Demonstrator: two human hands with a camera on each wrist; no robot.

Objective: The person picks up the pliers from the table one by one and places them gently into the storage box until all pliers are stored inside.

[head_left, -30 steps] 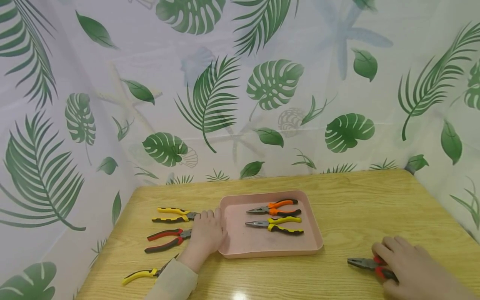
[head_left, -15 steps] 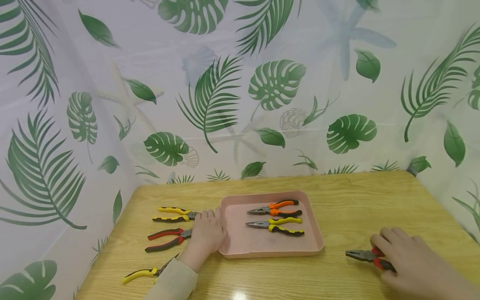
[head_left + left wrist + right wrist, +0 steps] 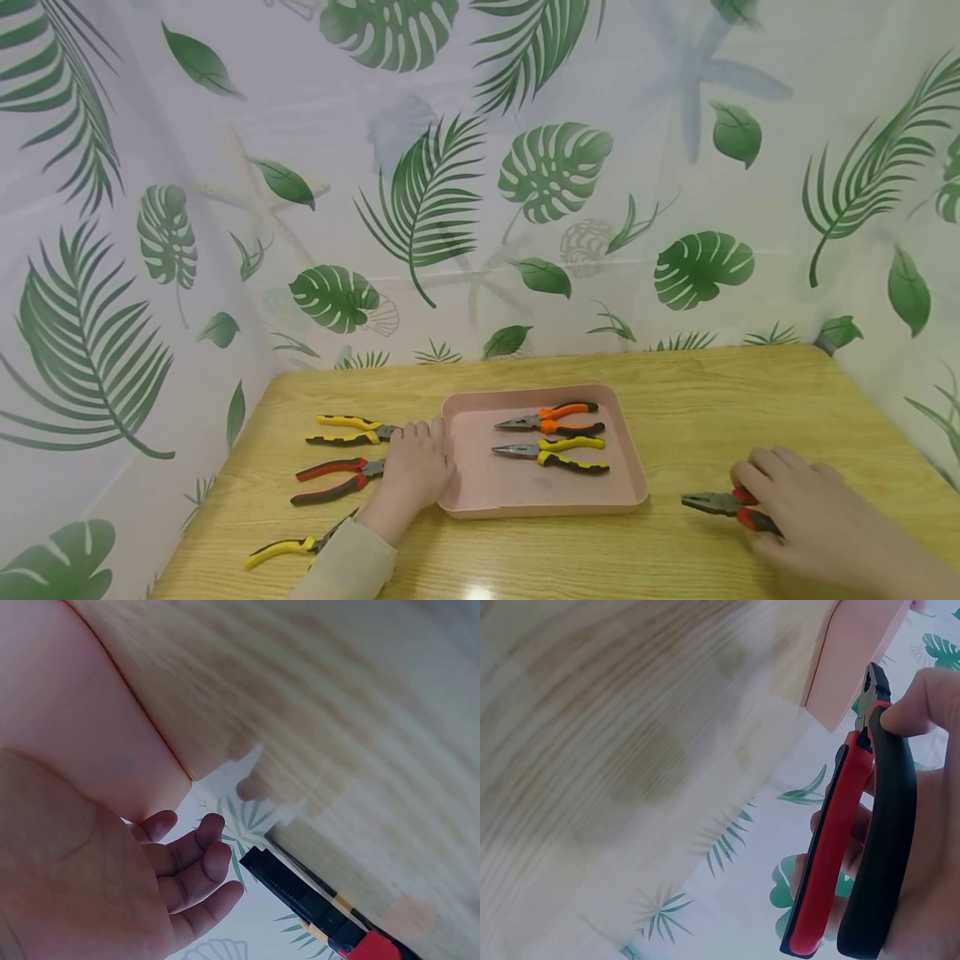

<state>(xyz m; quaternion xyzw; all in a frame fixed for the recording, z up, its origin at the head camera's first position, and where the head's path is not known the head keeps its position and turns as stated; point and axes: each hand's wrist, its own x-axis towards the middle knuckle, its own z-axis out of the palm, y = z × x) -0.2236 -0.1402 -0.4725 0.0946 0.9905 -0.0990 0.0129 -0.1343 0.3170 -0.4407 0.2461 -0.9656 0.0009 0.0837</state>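
My right hand (image 3: 806,508) grips red-and-black combination pliers (image 3: 877,802) by the handles, to the right of the pink tray (image 3: 540,504). Their blunt nose points left, and in the right wrist view the thumb lies along the black handle. My left hand (image 3: 416,467) holds the tray's left wall, the thumb at the rim and the other fingers (image 3: 199,892) loosely bent outside it. Inside the tray lie orange-and-black long-nose pliers (image 3: 551,418) and, below them, yellow-and-black long-nose pliers (image 3: 555,454). Both have their noses to the left.
Left of the tray lie yellow-and-black pliers (image 3: 348,431), red-and-black pliers (image 3: 337,481) and another yellow-handled pair (image 3: 288,548), partly hidden by the left sleeve (image 3: 352,558). The wooden table (image 3: 720,400) ends at a leaf-patterned curtain (image 3: 480,208).
My right hand has moved slightly left and away from me with the red-and-black combination pliers. The left hand, the tray and the other pliers have stayed in place.
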